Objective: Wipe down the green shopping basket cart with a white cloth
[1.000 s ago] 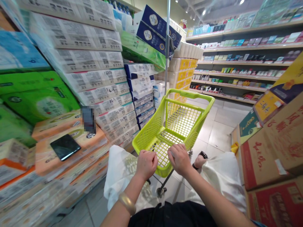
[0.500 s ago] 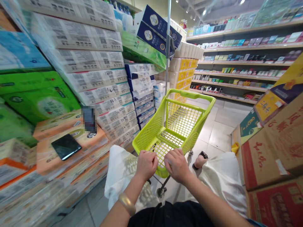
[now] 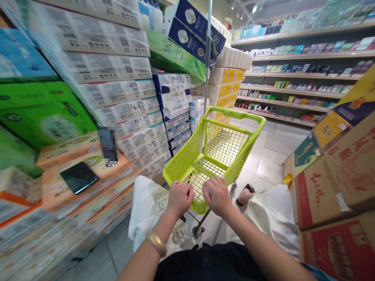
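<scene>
In the head camera's view, a shop aisle with a pale tiled floor (image 3: pixel 271 162) runs back to long shelves (image 3: pixel 307 54) of small boxes and bottles at two o'clock. White wrapped packs (image 3: pixel 96 70) are stacked high at ten o'clock, green packs (image 3: pixel 55 105) sit at nine, dark-blue boxes (image 3: pixel 186 37) lie tilted at twelve, and cardboard cartons (image 3: pixel 345 171) rise at three. A black phone (image 3: pixel 79 177) lies flat on an orange pack (image 3: pixel 52 185) between eight and nine o'clock.

The lime-green shopping cart (image 3: pixel 185 158) stands just right of the middle, its basket bare to the grid, between the person's knees in white trousers (image 3: pixel 271 210). The left hand (image 3: pixel 180 197) is at six o'clock and the right hand (image 3: pixel 216 195) at five, well inside the knees, both over the basket's near end. The fingers of each are curled inward, fist-like; whether they close on the rim cannot be told. A gold bangle (image 3: pixel 156 244) circles the left forearm. At four o'clock a sandalled foot (image 3: pixel 243 195) shows.
</scene>
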`<state>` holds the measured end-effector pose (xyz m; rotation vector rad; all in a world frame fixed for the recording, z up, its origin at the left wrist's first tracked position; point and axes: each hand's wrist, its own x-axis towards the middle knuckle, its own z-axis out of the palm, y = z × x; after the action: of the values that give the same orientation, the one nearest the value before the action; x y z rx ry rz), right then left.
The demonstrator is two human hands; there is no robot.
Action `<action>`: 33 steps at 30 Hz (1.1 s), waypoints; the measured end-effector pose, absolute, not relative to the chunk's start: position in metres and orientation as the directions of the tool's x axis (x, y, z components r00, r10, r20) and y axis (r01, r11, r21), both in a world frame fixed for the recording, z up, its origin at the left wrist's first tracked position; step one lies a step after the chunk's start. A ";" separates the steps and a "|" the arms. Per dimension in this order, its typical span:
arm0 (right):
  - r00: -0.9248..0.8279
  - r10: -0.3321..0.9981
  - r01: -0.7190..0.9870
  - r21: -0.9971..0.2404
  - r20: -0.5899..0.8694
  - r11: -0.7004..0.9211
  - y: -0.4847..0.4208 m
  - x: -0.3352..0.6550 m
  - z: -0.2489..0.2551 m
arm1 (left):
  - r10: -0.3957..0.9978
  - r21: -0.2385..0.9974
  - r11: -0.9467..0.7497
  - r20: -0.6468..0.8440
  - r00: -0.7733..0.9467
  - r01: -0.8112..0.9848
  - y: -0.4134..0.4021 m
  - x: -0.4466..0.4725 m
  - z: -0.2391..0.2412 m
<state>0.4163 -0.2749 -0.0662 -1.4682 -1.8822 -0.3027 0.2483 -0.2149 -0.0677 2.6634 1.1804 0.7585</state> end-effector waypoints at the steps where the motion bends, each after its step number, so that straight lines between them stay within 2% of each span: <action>1: -0.153 0.745 0.909 -0.204 0.650 0.364 -0.279 0.409 -0.067 | 0.725 0.313 -0.684 0.389 0.568 0.659 -0.214 0.248 -0.067; 3: -0.280 0.728 0.883 -0.131 0.626 0.451 -0.282 0.404 -0.068 | 0.727 0.313 -0.683 0.383 0.571 0.660 -0.212 0.245 -0.066; 5: -0.334 0.716 0.870 -0.091 0.613 0.485 -0.277 0.413 -0.066 | 0.725 0.310 -0.685 0.379 0.575 0.659 -0.211 0.243 -0.066; 12: -0.089 0.752 0.935 -0.206 0.653 0.290 -0.253 0.448 -0.059 | 0.730 0.318 -0.681 0.377 0.571 0.660 -0.210 0.245 -0.068; 19: -0.220 0.740 0.927 -0.101 0.635 0.362 -0.278 0.396 -0.070 | 0.721 0.318 -0.692 0.351 0.598 0.648 -0.205 0.242 -0.067; 24: -0.303 0.725 0.903 -0.056 0.618 0.426 -0.270 0.417 -0.064 | 0.718 0.312 -0.695 0.343 0.606 0.647 -0.206 0.240 -0.065; 30: -0.114 0.749 0.943 -0.165 0.652 0.287 -0.257 0.452 -0.057 | 0.724 0.318 -0.690 0.341 0.600 0.651 -0.210 0.247 -0.066; 33: -0.125 0.749 0.945 -0.153 0.651 0.291 -0.267 0.433 -0.060 | 0.724 0.322 -0.690 0.336 0.603 0.648 -0.210 0.248 -0.066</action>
<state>0.4334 -0.2666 -0.0602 -1.5110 -1.9268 -0.3945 0.2481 -0.2105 -0.0657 2.6601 1.1484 0.6702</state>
